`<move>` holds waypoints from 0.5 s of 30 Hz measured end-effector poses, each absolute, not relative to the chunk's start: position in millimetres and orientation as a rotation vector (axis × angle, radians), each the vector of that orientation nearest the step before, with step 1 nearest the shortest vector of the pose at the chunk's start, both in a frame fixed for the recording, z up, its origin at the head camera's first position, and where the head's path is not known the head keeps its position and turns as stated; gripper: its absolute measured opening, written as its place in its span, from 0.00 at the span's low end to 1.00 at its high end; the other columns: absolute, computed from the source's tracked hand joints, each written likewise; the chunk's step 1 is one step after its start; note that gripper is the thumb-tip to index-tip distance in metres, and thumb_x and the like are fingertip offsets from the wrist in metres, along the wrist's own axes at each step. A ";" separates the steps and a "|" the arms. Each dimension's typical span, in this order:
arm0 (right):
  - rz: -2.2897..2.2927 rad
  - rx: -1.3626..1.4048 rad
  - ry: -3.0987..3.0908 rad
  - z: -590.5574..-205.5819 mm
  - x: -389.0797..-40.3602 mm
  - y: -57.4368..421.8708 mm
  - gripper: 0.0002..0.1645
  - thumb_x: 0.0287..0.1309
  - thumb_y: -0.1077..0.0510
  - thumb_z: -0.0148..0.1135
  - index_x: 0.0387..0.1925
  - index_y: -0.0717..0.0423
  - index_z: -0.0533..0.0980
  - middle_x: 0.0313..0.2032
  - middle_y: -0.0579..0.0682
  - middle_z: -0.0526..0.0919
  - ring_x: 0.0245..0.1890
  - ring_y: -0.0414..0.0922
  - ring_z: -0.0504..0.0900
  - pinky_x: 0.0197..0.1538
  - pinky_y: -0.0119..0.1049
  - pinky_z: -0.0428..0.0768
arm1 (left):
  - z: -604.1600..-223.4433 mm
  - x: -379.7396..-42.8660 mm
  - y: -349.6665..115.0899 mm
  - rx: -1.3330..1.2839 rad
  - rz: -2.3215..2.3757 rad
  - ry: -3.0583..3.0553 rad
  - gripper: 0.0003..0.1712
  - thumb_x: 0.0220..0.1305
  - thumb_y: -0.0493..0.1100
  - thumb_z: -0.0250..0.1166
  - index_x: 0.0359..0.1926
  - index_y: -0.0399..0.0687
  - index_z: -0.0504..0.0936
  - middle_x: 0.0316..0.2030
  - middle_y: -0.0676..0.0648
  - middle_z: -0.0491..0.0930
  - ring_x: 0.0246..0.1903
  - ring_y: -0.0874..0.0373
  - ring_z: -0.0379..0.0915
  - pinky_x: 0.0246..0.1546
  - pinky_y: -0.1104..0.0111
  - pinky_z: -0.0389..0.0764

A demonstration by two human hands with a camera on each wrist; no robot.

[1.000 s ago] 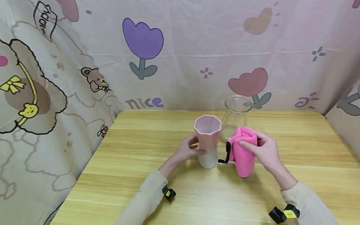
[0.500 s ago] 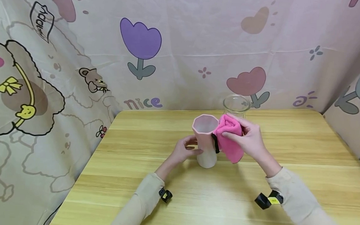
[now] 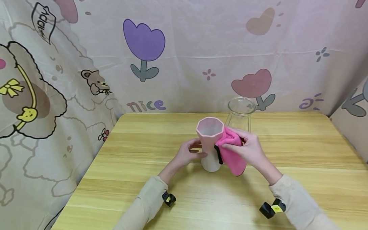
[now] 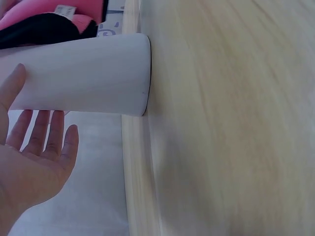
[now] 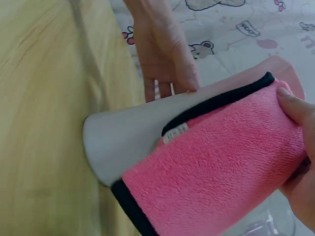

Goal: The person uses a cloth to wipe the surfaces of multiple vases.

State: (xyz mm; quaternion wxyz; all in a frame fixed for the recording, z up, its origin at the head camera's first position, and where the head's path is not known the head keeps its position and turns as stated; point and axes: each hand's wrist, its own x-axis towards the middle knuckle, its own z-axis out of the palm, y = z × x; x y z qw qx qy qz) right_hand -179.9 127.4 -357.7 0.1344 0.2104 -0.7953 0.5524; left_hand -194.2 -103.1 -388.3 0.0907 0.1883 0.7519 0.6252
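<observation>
- Vase (image 3: 208, 144): upright, toward far edge of table (image 3: 134, 150).
- Jar (image 3: 240, 117): nearer that edge.
- Left hand (image 3: 185, 154): loosely round vase.
- Right hand (image 3: 249, 147): pinching cloth (image 3: 232, 160) against vase.

The vase (image 3: 211, 145) fades from pink at its rim to white at its base. The towel (image 3: 232, 157) is pink with black edging. The bench (image 3: 134, 143) shows yellow-brown wood grain, the sleeves (image 3: 142, 206) are beige, and the pale curtain (image 3: 199, 31) bears 1 purple tulip (image 3: 145, 42).
</observation>
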 end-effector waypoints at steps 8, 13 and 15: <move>1.450 0.654 -2.519 -378.5 -183.0 128.1 0.26 0.39 0.54 0.73 0.44 0.59 0.79 0.42 0.54 0.83 0.42 0.45 0.80 0.42 0.26 0.78 | -388.7 -193.7 -103.5 0.572 1.851 2.239 0.30 0.48 0.29 0.66 0.55 0.31 0.70 0.51 0.33 0.72 0.50 0.40 0.69 0.54 0.52 0.70; 1.370 0.675 -2.606 -385.4 -183.8 127.4 0.25 0.41 0.52 0.72 0.42 0.58 0.79 0.35 0.51 0.83 0.33 0.41 0.79 0.35 0.30 0.79 | -387.9 -192.9 -103.4 0.561 1.849 2.237 0.30 0.49 0.29 0.66 0.55 0.32 0.70 0.51 0.33 0.72 0.50 0.40 0.69 0.54 0.51 0.70; 1.304 0.706 -2.651 -388.6 -184.4 127.4 0.24 0.41 0.53 0.72 0.43 0.57 0.79 0.33 0.49 0.83 0.29 0.39 0.77 0.32 0.30 0.78 | -387.5 -192.3 -103.1 0.557 1.850 2.238 0.30 0.49 0.29 0.66 0.55 0.32 0.70 0.51 0.33 0.72 0.50 0.40 0.69 0.54 0.51 0.70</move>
